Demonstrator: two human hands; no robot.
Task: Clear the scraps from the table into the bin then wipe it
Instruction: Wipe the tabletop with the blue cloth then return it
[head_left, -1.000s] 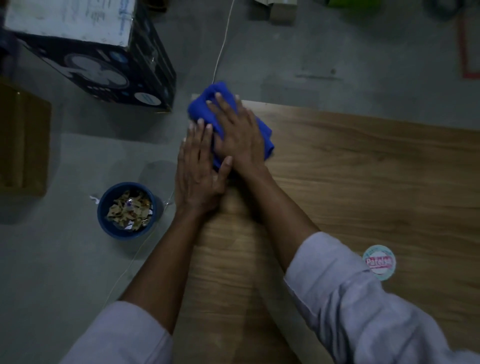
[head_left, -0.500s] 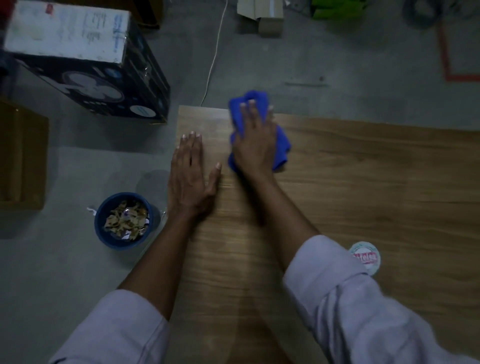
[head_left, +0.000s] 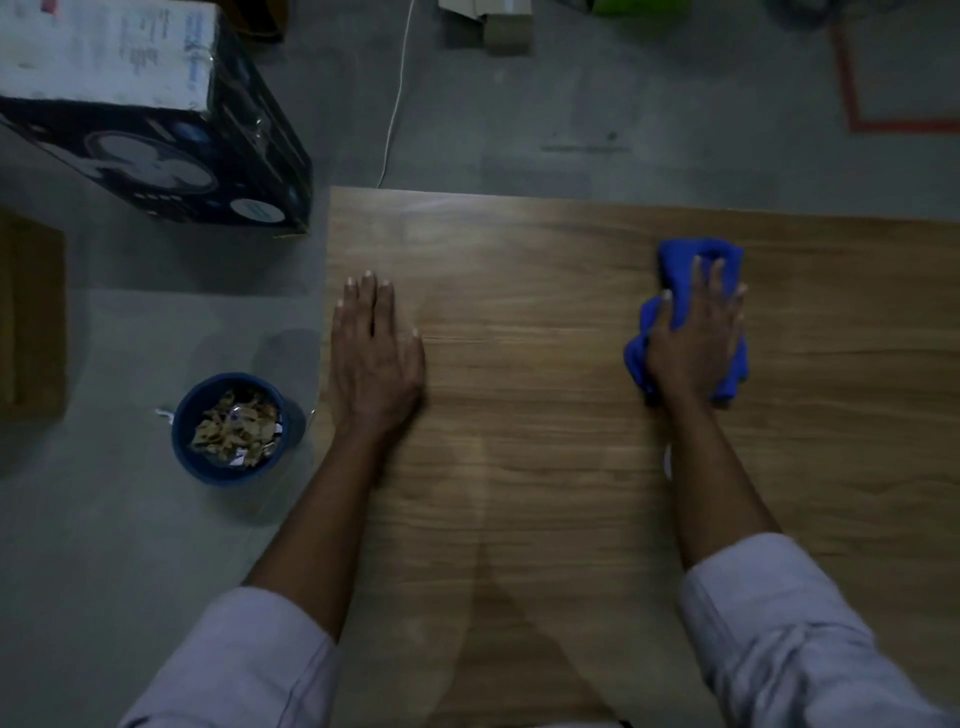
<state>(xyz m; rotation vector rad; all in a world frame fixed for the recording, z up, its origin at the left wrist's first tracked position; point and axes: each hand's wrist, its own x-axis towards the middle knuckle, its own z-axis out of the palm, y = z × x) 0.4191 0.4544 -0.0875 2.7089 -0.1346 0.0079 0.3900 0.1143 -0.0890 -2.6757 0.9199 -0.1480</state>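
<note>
Step in hand: we judge the clearing done, since the scraps (head_left: 234, 428) lie in the bin (head_left: 234, 475) and we see none on the visible part of the table (head_left: 545, 441); the wipe is under way.
Cloth: the blue cloth (head_left: 672, 257) sits bunched on the table's far right part, under our right hand (head_left: 693, 343).
Bin: it stands on the floor, just beside the table's left edge.
Doing it well: we advise overlapping passes with steady downward pressure. The cloth should be flattened so more of it meets the wood. Strokes should run out to the edges and corners, and any crumbs should be drawn toward the bin side rather than flicked off at random.
Right hand pose: it is palm down with the fingers spread and fairly straight across the cloth. The thumb lies along the cloth's left side, and the forearm reaches forward from a rolled sleeve.
Right grip: it presses more than it clutches; we cannot tell whether the fingertips hook the cloth's far edge.
Left hand pose: our left hand (head_left: 374, 358) lies flat on the wood close to the left edge, fingers straight and together, holding nothing and bracing us.
Spacing: the hands are well apart, with bare table between them.
</note>
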